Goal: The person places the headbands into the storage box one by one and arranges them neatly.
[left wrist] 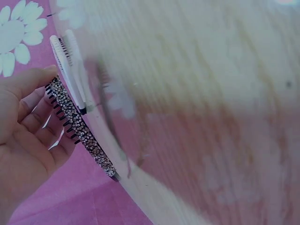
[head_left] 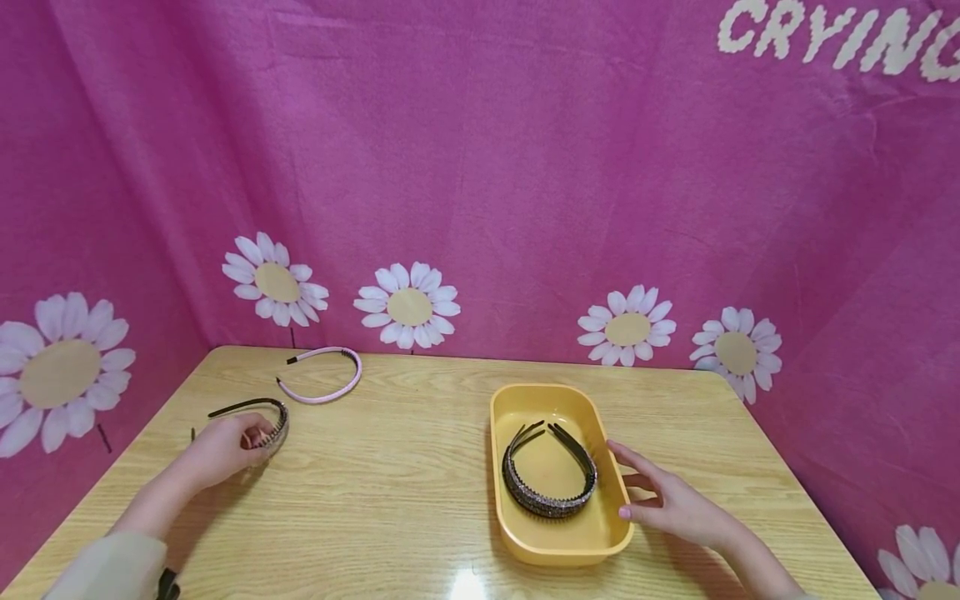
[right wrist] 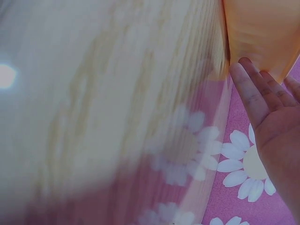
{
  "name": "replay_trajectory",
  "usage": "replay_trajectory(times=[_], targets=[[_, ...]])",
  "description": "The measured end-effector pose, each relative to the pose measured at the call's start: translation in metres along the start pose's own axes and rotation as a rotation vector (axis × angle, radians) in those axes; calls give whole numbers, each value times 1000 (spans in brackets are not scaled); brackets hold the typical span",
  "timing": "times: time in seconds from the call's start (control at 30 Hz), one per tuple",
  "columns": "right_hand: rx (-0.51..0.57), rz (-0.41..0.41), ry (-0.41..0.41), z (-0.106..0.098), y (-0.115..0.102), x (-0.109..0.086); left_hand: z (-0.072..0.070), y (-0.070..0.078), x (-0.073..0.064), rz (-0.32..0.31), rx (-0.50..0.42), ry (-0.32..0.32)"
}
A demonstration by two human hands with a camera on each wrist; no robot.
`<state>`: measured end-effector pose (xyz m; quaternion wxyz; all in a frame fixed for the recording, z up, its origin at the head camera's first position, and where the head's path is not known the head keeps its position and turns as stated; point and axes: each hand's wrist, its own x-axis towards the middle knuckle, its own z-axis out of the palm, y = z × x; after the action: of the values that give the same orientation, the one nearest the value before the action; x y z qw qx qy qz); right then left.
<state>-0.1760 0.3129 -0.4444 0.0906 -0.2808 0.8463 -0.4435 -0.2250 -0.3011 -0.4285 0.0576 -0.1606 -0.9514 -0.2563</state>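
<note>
At the left of the table, my left hand point(head_left: 222, 448) grips a dark headband point(head_left: 282, 421) with inner teeth. Its outer face, a glittery band point(left wrist: 77, 115) of stones, shows in the left wrist view, with my fingers behind the teeth. A pink headband point(head_left: 358, 367) lies farther back, near the table's rear edge. On the right, a yellow bin point(head_left: 517, 533) contains dark glittery headbands point(head_left: 551, 504) with their ends toward the back. My right hand point(head_left: 671, 502) touches the bin's right side with fairly straight fingers, the thumb near its rim.
The light wooden table point(head_left: 397, 475) is glossy and reflects its surroundings. A pink cloth point(head_left: 480, 167) with printed daisies hangs behind the table and along both sides.
</note>
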Motion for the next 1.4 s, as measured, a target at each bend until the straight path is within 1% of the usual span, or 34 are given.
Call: replay_trajectory(times=[0.33,0.47,0.67,0.77,1.07,1.4], targets=[[0,3,1,0,-1,-1,-8,14,2,39,25,46],[2,9,-2,0,-1,-1,-12,19,4,40,36,57],[2,9,-5,0,-1,-1,-16,28,6,22,77,68],[3,8,-6,0,-2,-1,-18,33,7,30,91,84],[3,7,-2,0,-2,-1,-23,46,11,95,119,152],[1,6,-6,-1,-2,0,-28,63,12,159,133,243]])
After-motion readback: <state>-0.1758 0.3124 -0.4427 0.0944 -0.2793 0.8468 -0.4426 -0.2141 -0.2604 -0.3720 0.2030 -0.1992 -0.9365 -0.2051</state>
